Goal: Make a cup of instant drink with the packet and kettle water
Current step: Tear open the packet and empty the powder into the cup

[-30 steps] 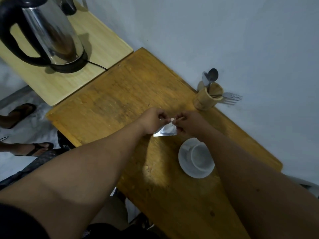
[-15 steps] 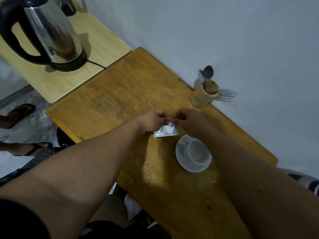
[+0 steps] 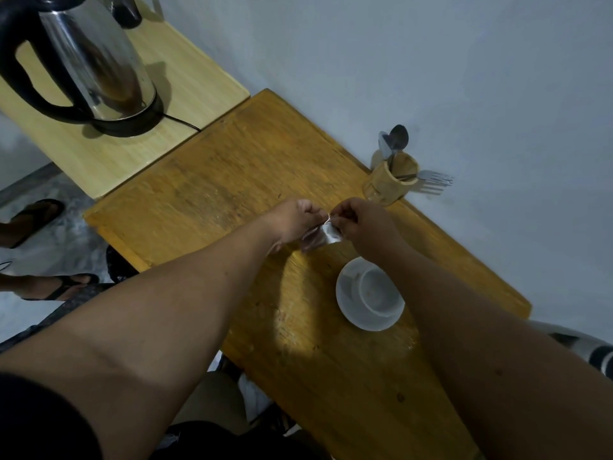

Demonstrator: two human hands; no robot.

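Pinching the silver packet [image 3: 323, 234] between left hand [image 3: 295, 218] and right hand [image 3: 360, 220], at 11 o'clock of the empty cup [image 3: 378, 292]; tearing underway, pouring from kettle [image 3: 89, 61] remains.

1. Both hands meet above the wooden table [image 3: 232, 180], the left hand [image 3: 295, 219] and right hand [image 3: 361, 224] pinching the top edge of a small silver packet [image 3: 326, 235]
2. A white cup [image 3: 381, 292] sits on its saucer [image 3: 348, 303] just beneath the right forearm
3. The steel kettle [image 3: 96, 58] stands on its base on the paler side table [image 3: 185, 81]
4. A bamboo holder [image 3: 391, 182] with a spoon [image 3: 398, 136] and a fork [image 3: 434, 177] stands by the wall
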